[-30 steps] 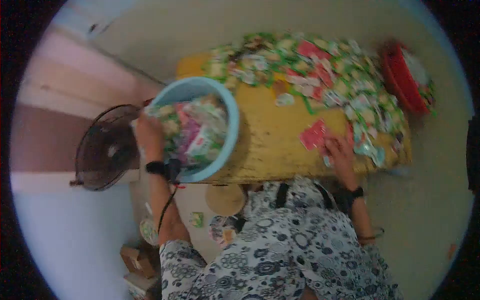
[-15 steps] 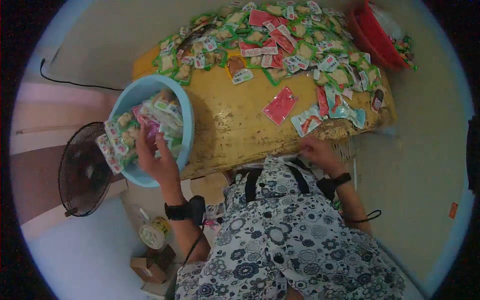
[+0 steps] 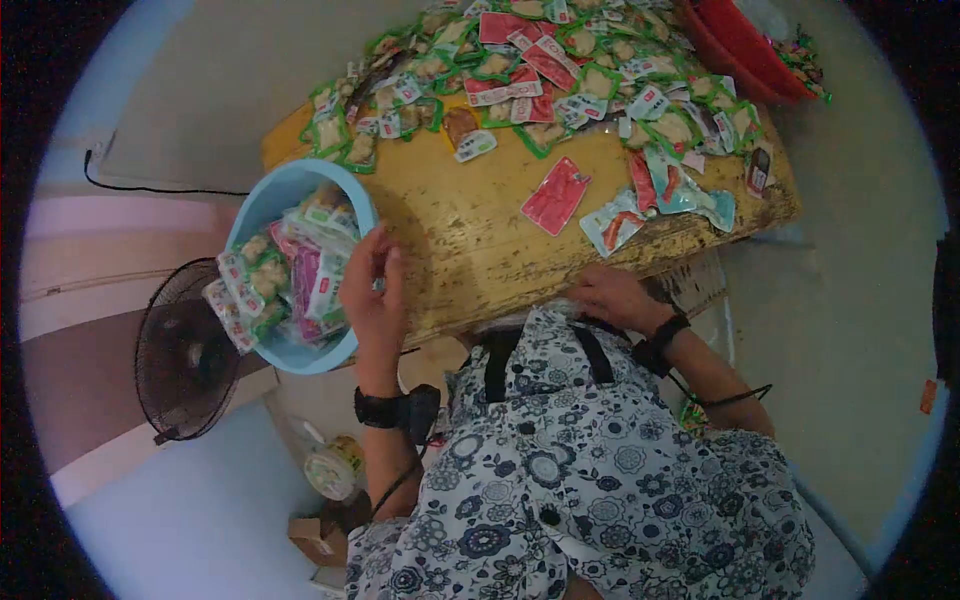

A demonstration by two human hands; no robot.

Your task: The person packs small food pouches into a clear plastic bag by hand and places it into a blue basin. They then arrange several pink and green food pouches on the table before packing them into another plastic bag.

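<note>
A light blue plastic basin (image 3: pixel 365 207) stands at the left end of the table, filled with sealed snack packets (image 3: pixel 263 278), a purple one among them. My left hand (image 3: pixel 375 305) is at the basin's right rim, fingers loosely bent and apart, with nothing visible in them. My right hand (image 3: pixel 612 298) rests at the table's front edge, fingers stretched loosely to the left, holding nothing I can see. Beyond it lie a red packet (image 3: pixel 556 197) and a white-and-blue packet (image 3: pixel 612 222). A light blue packet (image 3: pixel 690 187) lies farther right.
A large heap of green-edged snack packets (image 3: pixel 590 82) covers the back of the worn yellow table (image 3: pixel 450 230). A red basket (image 3: pixel 735 50) is at the back right. Left of the basin stands a black fan (image 3: pixel 185 350). A tub (image 3: pixel 333 470) and a cardboard box (image 3: pixel 318 540) are below.
My left hand has moved right, from over the packets in the basin to its right rim. My right hand has shifted slightly left and its fingers have uncurled. The view has tilted a little.
</note>
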